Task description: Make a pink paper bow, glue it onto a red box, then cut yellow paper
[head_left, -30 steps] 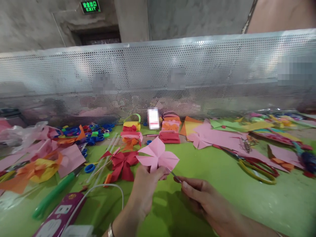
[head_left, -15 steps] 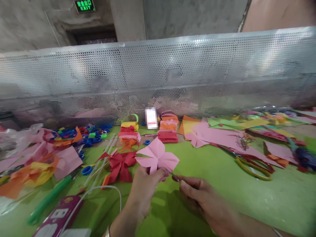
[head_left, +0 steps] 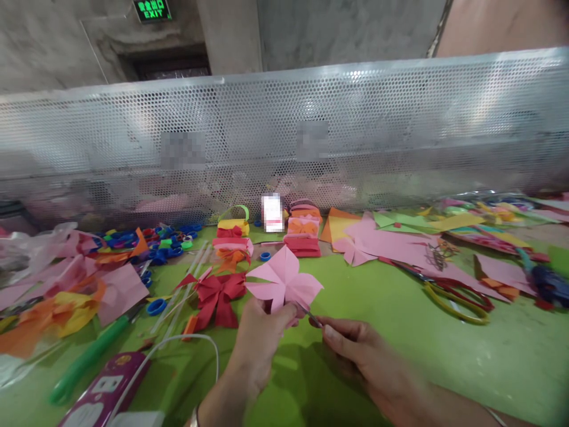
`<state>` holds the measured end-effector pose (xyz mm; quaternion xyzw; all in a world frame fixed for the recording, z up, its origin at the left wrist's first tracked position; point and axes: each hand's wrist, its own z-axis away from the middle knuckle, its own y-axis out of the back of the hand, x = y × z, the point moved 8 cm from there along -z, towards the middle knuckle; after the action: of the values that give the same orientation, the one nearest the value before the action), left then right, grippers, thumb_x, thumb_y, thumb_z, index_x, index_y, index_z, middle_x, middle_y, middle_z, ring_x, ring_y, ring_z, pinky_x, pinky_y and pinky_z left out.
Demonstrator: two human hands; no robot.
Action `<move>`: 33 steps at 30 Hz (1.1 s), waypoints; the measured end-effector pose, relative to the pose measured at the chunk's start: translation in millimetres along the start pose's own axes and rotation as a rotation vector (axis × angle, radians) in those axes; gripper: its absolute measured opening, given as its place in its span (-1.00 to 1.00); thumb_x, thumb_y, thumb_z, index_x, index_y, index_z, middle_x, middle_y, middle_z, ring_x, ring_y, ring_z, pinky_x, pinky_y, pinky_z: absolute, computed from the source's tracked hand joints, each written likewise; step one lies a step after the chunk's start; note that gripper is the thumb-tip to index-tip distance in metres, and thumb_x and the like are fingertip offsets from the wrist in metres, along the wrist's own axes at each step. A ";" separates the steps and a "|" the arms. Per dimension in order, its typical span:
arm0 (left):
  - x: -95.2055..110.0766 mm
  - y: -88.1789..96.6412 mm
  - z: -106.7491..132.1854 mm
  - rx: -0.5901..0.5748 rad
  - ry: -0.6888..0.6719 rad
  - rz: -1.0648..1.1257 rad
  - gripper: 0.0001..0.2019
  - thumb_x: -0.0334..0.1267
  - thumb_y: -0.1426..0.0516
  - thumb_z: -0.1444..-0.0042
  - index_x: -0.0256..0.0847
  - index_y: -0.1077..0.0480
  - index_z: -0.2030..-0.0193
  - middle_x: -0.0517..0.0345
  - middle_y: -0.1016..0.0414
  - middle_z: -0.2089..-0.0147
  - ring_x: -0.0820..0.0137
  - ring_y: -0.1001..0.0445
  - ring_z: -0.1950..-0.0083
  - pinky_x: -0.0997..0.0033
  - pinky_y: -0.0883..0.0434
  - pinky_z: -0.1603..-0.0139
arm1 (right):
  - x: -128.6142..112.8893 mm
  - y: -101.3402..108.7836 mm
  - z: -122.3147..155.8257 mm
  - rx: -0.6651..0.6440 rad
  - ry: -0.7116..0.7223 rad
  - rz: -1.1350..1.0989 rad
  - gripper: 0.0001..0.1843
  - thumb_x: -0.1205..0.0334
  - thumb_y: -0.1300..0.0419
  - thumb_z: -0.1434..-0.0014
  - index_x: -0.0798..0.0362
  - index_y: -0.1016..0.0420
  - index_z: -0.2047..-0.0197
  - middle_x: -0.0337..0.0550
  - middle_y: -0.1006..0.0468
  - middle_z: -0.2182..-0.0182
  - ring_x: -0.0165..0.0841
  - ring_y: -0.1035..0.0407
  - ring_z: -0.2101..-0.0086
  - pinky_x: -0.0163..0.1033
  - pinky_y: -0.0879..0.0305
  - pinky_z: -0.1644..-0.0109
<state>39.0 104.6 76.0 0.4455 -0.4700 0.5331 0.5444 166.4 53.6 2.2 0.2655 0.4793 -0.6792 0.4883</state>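
Between the fingertips of my left hand (head_left: 262, 332) is a pink paper flower (head_left: 285, 277), its pointed petals spread upward and outward. My left fingers are closed on its base and hide part of it. In my right hand (head_left: 360, 350) I pinch a thin dark metal tool (head_left: 315, 319). Its tip reaches the flower's lower right edge, beside my left fingertips; the exact kind of tool is hard to make out. Left of the flower, a red bow-shaped paper piece (head_left: 220, 296) lies on the green table (head_left: 427, 367).
Scissors (head_left: 457, 303) with yellow and red handles lie to the right, near pink paper sheets (head_left: 400, 246). Folded colourful pieces (head_left: 303, 228) stand near a perforated metal screen (head_left: 249, 130). At left are a green-handled tool (head_left: 89, 359), a purple power strip (head_left: 106, 388) and a white cable (head_left: 191, 337).
The pink flower has turned very slightly to the right in my left hand. Both hands keep almost the same place, and the tool stays at the flower's edge.
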 end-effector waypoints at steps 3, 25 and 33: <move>2.3 0.0 1.8 0.014 -0.011 -0.005 -0.98 -0.38 -0.21 0.26 -0.26 -0.45 0.59 0.29 -0.38 0.65 0.55 -0.23 0.59 0.55 -0.19 0.55 | -2.9 -3.9 0.6 -0.033 0.020 0.011 -0.47 -0.12 -0.39 0.26 0.10 -0.56 0.29 -0.44 0.00 0.67 -0.56 0.18 0.61 -0.37 0.29 0.56; 0.0 0.8 1.5 0.002 -0.018 0.075 -0.94 -0.37 -0.23 0.24 -0.28 -0.47 0.52 0.22 -0.45 0.56 0.49 -0.33 0.52 0.52 -0.28 0.47 | -6.0 -7.5 0.2 -0.054 0.031 0.025 -0.55 -0.12 -0.37 0.22 0.11 -0.49 0.46 -0.46 0.03 0.70 -0.57 0.25 0.64 -0.31 0.37 0.56; -2.9 7.0 -3.0 0.040 -0.040 0.065 -0.80 -0.28 -0.23 0.15 -0.29 -0.50 0.33 0.08 -0.57 0.35 0.35 -0.48 0.34 0.41 -0.38 0.29 | -5.7 -8.4 2.7 -0.057 0.043 0.061 -0.53 -0.14 -0.35 0.20 0.11 -0.53 0.40 -0.46 0.05 0.70 -0.57 0.25 0.64 -0.31 0.37 0.56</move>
<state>32.1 107.4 72.6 0.4514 -0.4843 0.5507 0.5083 161.2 54.0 11.2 0.2805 0.5006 -0.6443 0.5056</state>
